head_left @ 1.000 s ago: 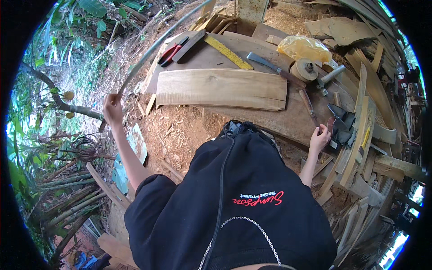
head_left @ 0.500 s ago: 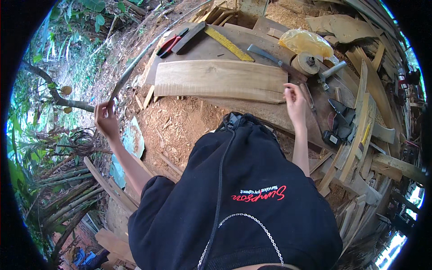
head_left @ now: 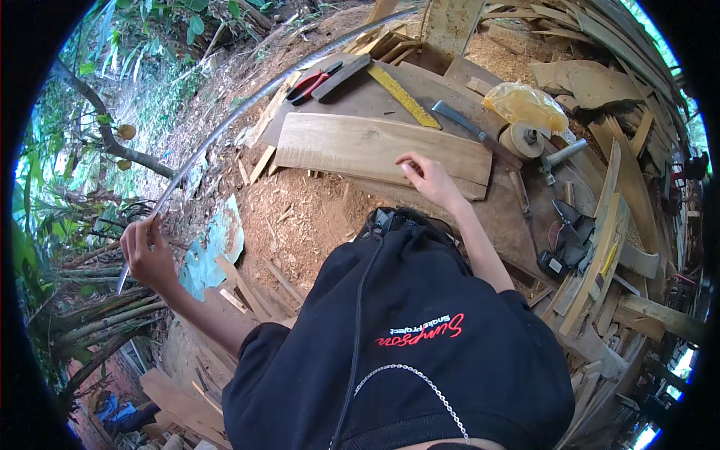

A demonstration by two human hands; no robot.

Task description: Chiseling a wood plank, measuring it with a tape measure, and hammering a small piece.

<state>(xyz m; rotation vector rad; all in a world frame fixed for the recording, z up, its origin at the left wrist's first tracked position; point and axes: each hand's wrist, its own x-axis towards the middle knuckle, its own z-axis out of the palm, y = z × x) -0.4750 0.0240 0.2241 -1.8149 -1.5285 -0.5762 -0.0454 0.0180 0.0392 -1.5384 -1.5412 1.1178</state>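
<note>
My left hand [head_left: 148, 247], at the left, is closed on a long, thin, curved metal strip [head_left: 216, 129] that arcs up past the bench to the top of the view. My right hand [head_left: 424, 176] is over the front edge of a pale wooden plank [head_left: 330, 139], its fingers loosely bent and apart with nothing in them. Behind the plank on the worn bench [head_left: 416, 82] lie red-handled pliers [head_left: 306, 90], a dark block [head_left: 337, 79], a yellow ruler [head_left: 397, 94] and a chisel [head_left: 457, 120].
At the right are a round wooden piece [head_left: 517, 142], a hammer [head_left: 562, 157], a yellow plastic bag [head_left: 525, 105] and stacked offcuts [head_left: 604, 262]. Sawdust and shavings [head_left: 300, 210] cover the ground; branches [head_left: 112, 131] and plants stand along the left.
My left hand has moved down and left with the metal strip, which now slants lower. My right hand has risen from the right side and moved leftward to the plank's front edge.
</note>
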